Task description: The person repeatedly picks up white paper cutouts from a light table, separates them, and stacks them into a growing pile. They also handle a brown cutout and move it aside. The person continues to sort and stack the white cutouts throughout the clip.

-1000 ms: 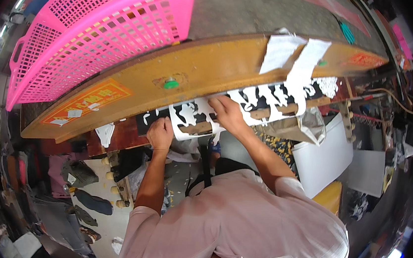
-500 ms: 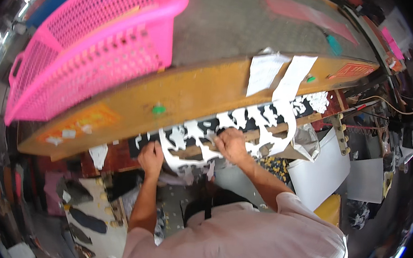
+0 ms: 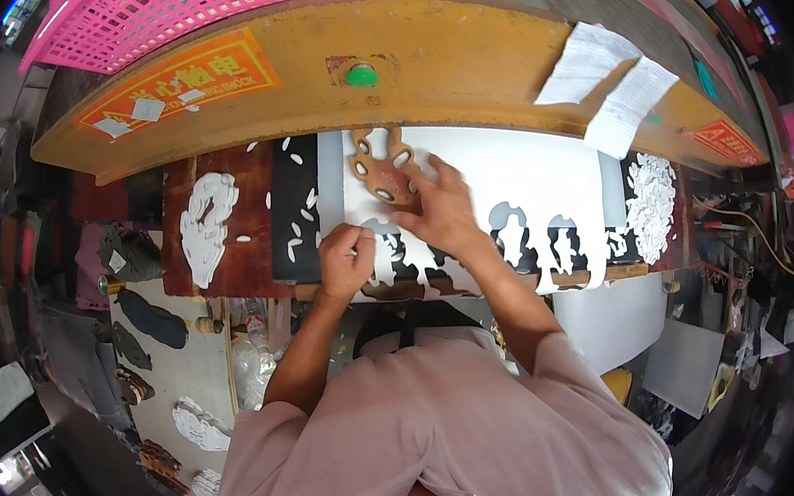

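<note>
A white sheet (image 3: pixel 519 169) with a row of cut-out gaps along its near edge lies over the black work surface. On its far left part rests a brown cutting die (image 3: pixel 387 172) with several oval openings. My right hand (image 3: pixel 446 213), slightly blurred, is beside the die with its fingers spread, fingertips at the die's right edge. I cannot tell whether they touch it. At the near left corner of the sheet my left hand (image 3: pixel 346 260) is closed, thumb and forefinger pinching the sheet's edge.
A yellow machine beam (image 3: pixel 472 69) with a green button (image 3: pixel 362 74) spans behind the sheet. Piles of small white cut pieces lie at right (image 3: pixel 649 210) and left (image 3: pixel 206 230). A pink basket (image 3: pixel 219 6) stands on top of the machine. Papers (image 3: pixel 587 65) hang off the beam.
The view has shifted and steadied. The sheet, earlier gathered near the table edge, now lies spread farther back. The brown die has come into view on it, and my right hand is beside the die.
</note>
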Demonstrator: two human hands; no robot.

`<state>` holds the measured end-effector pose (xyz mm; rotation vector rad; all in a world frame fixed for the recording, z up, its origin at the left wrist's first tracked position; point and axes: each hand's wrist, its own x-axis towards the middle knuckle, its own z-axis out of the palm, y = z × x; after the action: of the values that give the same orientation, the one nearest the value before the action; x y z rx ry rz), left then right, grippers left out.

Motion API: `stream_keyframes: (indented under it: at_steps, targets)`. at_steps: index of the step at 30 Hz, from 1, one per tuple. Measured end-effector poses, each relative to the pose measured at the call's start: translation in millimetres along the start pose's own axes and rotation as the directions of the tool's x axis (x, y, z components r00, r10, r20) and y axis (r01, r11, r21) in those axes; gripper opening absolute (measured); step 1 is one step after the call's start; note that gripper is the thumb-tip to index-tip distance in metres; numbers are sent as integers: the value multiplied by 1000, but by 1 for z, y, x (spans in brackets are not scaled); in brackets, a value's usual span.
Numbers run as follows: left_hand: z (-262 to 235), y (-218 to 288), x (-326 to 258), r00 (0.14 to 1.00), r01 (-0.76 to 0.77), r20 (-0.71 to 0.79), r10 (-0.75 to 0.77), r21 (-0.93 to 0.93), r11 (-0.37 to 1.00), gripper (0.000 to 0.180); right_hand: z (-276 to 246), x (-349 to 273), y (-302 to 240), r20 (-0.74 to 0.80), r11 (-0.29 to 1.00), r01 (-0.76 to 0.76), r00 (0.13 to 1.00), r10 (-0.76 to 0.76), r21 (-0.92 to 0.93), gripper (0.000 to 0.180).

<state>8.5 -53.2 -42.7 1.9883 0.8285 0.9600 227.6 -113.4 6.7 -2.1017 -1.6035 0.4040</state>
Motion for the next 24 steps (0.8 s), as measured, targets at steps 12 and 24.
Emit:
stream_keyframes:
  at_steps: [12,24]
  targets:
    - [16,10,-89,995,-95,-17,96,48,994,31,-7,-29,8,253,599,-235,966,55,766,58]
    - [-66,24,-181,989,55,-146,-25,202,978,17,16,-84,47,-168,992,128,978,-126,-1,62]
